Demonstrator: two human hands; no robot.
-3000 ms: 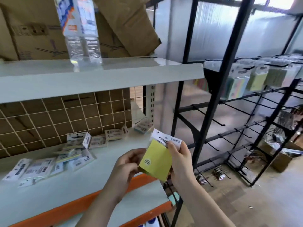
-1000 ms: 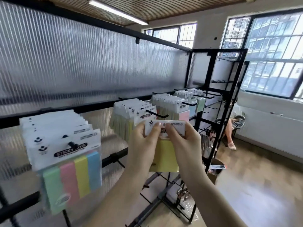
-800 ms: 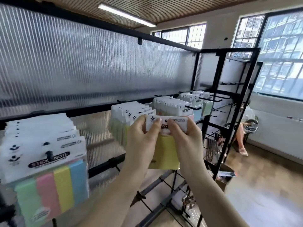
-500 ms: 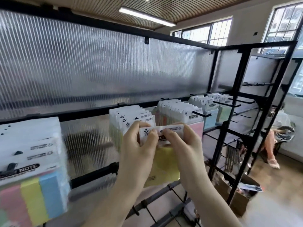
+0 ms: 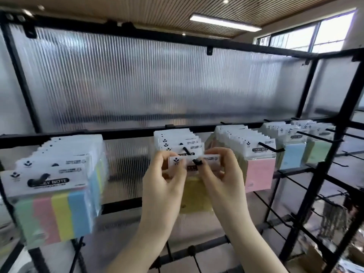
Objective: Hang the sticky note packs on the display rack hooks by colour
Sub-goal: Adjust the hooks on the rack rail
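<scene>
A yellow sticky note pack point(image 5: 194, 191) with a white header card is held up in front of the black display rack point(image 5: 126, 133). My left hand point(image 5: 163, 180) pinches the left end of the header and my right hand point(image 5: 220, 174) pinches the right end. The black tip of a hook point(image 5: 197, 162) shows through the header's hole. Behind it on the same hook hangs a row of packs with white headers point(image 5: 177, 139); their colour is hidden by my hands.
A multicolour pack row point(image 5: 57, 186) hangs on the left. Pink packs point(image 5: 258, 172), blue packs point(image 5: 291, 154) and green packs point(image 5: 319, 150) hang to the right. Several bare hooks point(image 5: 295, 184) stick out on lower bars. A ribbed translucent panel backs the rack.
I have turned from the shelf to the rack with the yellow pack. Both hands lifted it to the middle hook, and the hook tip now pokes through its header hole.
</scene>
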